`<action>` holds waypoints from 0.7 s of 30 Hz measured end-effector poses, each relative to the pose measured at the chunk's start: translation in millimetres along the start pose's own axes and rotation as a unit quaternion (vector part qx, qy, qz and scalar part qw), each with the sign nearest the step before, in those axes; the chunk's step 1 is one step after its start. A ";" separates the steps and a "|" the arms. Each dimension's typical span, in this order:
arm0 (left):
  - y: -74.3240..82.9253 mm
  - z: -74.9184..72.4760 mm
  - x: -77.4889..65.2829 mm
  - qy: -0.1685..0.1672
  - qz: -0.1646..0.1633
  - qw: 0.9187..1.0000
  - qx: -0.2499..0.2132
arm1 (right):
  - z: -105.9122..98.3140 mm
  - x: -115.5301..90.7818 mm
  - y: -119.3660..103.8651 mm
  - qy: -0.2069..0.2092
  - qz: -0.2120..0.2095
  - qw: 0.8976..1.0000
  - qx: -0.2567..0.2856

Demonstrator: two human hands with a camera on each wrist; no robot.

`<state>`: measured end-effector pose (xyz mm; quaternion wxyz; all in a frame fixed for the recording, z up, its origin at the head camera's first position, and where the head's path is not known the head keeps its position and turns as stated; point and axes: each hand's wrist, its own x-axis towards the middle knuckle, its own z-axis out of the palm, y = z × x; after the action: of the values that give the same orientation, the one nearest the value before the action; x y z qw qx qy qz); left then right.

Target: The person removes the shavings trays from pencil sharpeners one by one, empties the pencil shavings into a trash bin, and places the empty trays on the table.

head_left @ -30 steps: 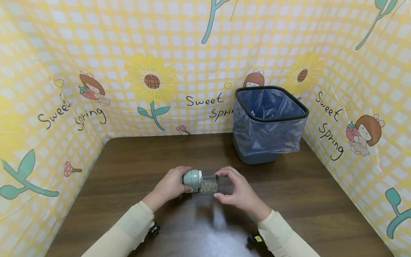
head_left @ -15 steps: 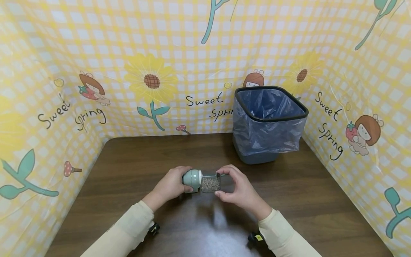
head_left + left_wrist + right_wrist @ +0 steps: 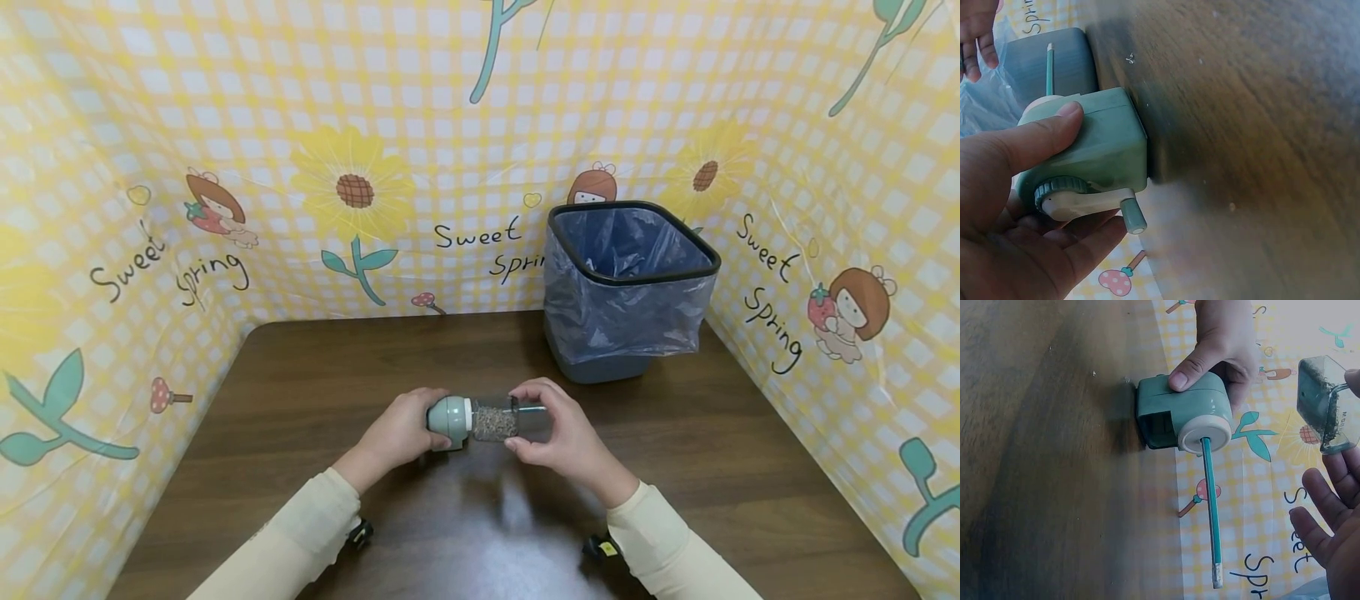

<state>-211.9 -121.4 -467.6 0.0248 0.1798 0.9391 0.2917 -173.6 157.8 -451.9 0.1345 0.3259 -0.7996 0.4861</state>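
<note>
My left hand (image 3: 396, 427) grips a green hand-crank pencil sharpener (image 3: 1183, 400), thumb on top and fingers beneath. Its white crank (image 3: 1094, 203) with a green knob shows in the left wrist view. A teal pencil (image 3: 1212, 500) sticks out of the white front ring, eraser end outward. Beside the ring, the drawer slot (image 3: 1160, 429) is a dark opening. Between thumb and fingers, my right hand (image 3: 566, 429) holds the clear shavings drawer (image 3: 1325, 403), apart from the sharpener body and partly filled with shavings. In the head view the drawer overlaps the pencil.
A blue-grey trash bin (image 3: 600, 371) with a clear liner stands at the table's back right. Small crumbs (image 3: 1130, 58) lie on the brown wooden table (image 3: 360, 358). Yellow checked cloth (image 3: 450, 108) surrounds the back and sides.
My right hand and the shavings drawer have shifted slightly right and toward the back in the head view, exposing more of the pencil. My left hand and the sharpener have stayed put.
</note>
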 end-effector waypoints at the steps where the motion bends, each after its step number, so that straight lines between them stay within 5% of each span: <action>1: -0.3 0.0 0.2 0.000 0.001 1.000 0.001 | -0.1 0.2 0.4 0.001 0.000 1.000 0.002; 12: 0.0 -0.6 -1.3 -0.008 -0.002 1.000 0.013 | -3.2 3.7 -8.1 0.005 0.022 1.000 0.009; 21: -1.0 0.9 -0.6 -0.004 0.001 1.000 0.018 | -13.7 11.3 -44.6 0.001 0.036 0.999 0.021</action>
<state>-211.5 -121.9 -468.9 0.0248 0.1820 0.9441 0.2737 -154.4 151.2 -408.4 0.1104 0.2988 -0.8004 0.5078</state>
